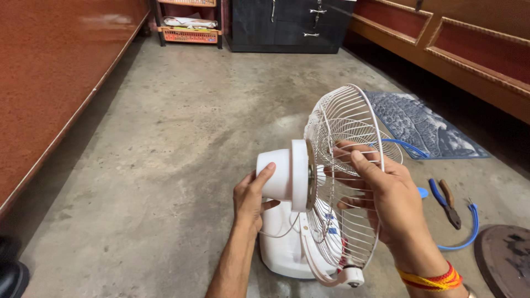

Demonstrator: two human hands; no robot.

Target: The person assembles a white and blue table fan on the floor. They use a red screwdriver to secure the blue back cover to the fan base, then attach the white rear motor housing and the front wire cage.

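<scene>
Fan motor housing [281, 175] in left hand [249, 200] grip; right hand [381, 193] pinches wire guard [342, 165], fingertips hidden.

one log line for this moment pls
left hand steadies white fan motor housing | right hand grips wire guard | pliers on floor

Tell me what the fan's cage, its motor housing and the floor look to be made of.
Cage: thin metal wire, probably white-coated; fine ribs welded to rings. Motor housing: smooth white plastic, by its moulded, slightly glossy look. Floor: bare grey concrete, mottled and scuffed.
</scene>
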